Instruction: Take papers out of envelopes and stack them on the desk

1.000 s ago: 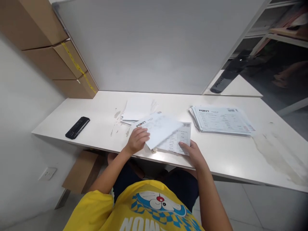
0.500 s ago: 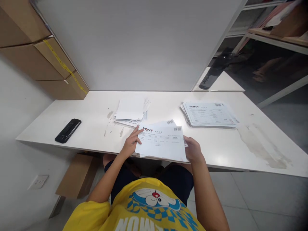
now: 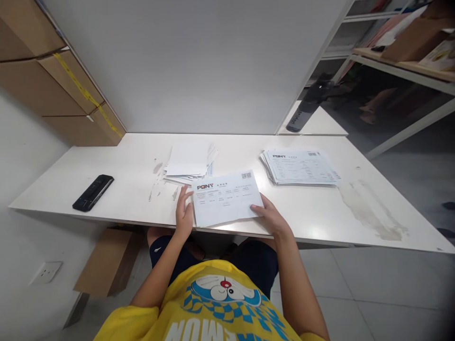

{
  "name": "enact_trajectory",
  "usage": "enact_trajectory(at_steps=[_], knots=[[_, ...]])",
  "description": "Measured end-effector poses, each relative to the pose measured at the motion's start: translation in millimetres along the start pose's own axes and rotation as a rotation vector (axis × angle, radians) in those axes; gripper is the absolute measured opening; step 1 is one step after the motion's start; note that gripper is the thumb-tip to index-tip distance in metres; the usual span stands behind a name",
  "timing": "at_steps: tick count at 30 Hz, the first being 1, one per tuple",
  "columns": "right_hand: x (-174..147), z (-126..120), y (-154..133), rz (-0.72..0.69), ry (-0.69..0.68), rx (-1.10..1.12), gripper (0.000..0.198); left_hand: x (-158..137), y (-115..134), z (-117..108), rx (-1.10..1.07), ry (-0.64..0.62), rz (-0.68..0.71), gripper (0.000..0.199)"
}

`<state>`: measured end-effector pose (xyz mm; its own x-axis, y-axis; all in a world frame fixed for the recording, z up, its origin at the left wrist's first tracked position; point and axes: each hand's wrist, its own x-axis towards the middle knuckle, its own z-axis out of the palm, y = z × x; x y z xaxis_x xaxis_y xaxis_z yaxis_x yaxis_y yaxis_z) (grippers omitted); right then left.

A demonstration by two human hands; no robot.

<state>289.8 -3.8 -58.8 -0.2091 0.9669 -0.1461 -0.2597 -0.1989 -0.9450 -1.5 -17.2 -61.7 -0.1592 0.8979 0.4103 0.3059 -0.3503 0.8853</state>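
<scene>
A small set of printed paper sheets (image 3: 227, 201) with a PONY heading and a QR code lies squared up over the table's front edge. My right hand (image 3: 272, 215) grips them at the lower right, thumb on top and the other fingers underneath. Along their left edge rests my left hand (image 3: 185, 213), fingers stretched out and touching the side of the sheets. Just behind is a loose pile of papers (image 3: 187, 158) with a blank sheet uppermost. Farther right sits a thicker stack of similar printed forms (image 3: 302, 168).
A black phone (image 3: 93, 192) lies on the white table (image 3: 131, 175) at the left. Cardboard boxes (image 3: 81, 128) are piled at the back left. A grey panel (image 3: 192, 66) rises behind the table. A dark bottle (image 3: 304, 113) stands at the back right.
The sheets, fanned apart before, are now lined up. My right thumb has come onto their top face, and my left fingers have shifted off the face to the left edge.
</scene>
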Motion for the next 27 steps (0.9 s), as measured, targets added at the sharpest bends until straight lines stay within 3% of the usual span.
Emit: enact_trajectory(at_steps=[2, 4, 7, 10, 13, 16, 20, 27], knots=[[-2, 1, -1, 0.004, -0.052, -0.043, 0.058, -8, 3, 6, -0.11, -0.002, -0.135, 0.044], [-4, -2, -2, 0.033, -0.088, -0.105, 0.058, -16, 9, 12, -0.169, -0.066, -0.166, 0.056], [-11, -15, -5, 0.053, -0.07, -0.266, 0.051, -29, 20, 20, -0.155, -0.024, -0.036, 0.062], [-25, -33, -9, -0.007, 0.083, -0.438, 0.044, -43, 26, 30, -0.072, 0.047, 0.177, 0.063], [-42, -43, -9, -0.147, 0.261, -0.424, 0.038, -51, 33, 45, -0.005, -0.082, 0.31, 0.063], [-54, -43, -3, -0.278, 0.47, -0.319, 0.035, -50, 48, 62, -0.101, -0.256, 0.255, 0.061], [-61, -42, 3, -0.414, 0.719, -0.304, 0.033, -43, 65, 75, -0.211, -0.321, 0.184, 0.054], [-60, -37, 6, -0.367, 0.75, -0.278, 0.019, -47, 73, 79, -0.115, -0.345, 0.065, 0.031]])
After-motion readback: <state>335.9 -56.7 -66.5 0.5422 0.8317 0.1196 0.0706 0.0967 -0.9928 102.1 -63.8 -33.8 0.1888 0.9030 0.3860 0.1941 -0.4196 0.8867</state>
